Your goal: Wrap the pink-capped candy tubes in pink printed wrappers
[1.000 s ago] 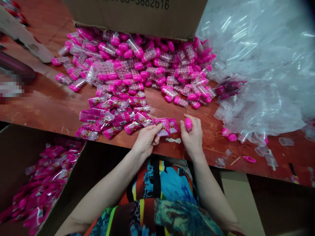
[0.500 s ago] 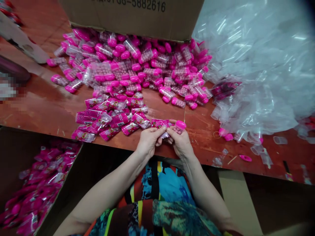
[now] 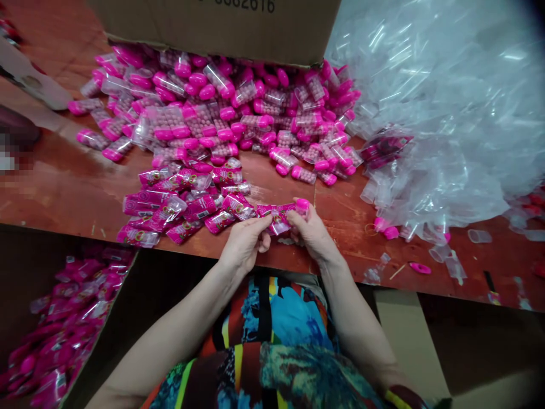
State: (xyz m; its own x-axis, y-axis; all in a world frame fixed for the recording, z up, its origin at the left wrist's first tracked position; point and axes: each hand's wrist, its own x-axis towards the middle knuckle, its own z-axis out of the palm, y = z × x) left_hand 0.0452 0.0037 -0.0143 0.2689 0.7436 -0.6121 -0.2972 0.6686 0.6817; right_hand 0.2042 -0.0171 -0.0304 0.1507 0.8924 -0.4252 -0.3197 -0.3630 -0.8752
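A pink printed plastic sleeve (image 3: pixel 279 217) is stretched between my two hands, just above the table's front edge. My left hand (image 3: pixel 244 241) is closed, pinching the sleeve's left end between thumb and fingers. My right hand (image 3: pixel 314 234) grips a small candy bottle by its pink cap end (image 3: pixel 302 206), at the sleeve's right end. The bottle's body is hidden by the sleeve and my fingers. Left of my hands lies a pile of sleeved candy bottles (image 3: pixel 200 207). Behind it, a large heap of bare clear bottles with pink caps (image 3: pixel 204 122) holds pale pink candy balls.
A cardboard box (image 3: pixel 221 31) stands at the back of the heap. Clear plastic bags (image 3: pixel 447 113) cover the table's right side, with loose empty tubes (image 3: pixel 479 236) near the edge. Down on my left, an open box holds many pink packages (image 3: pixel 80 307).
My hands have moved slightly apart. The bottle's candy-filled part, visible earlier over my right thumb, is now out of sight, with its pink cap showing beside the straightened sleeve. The view has shifted a little.
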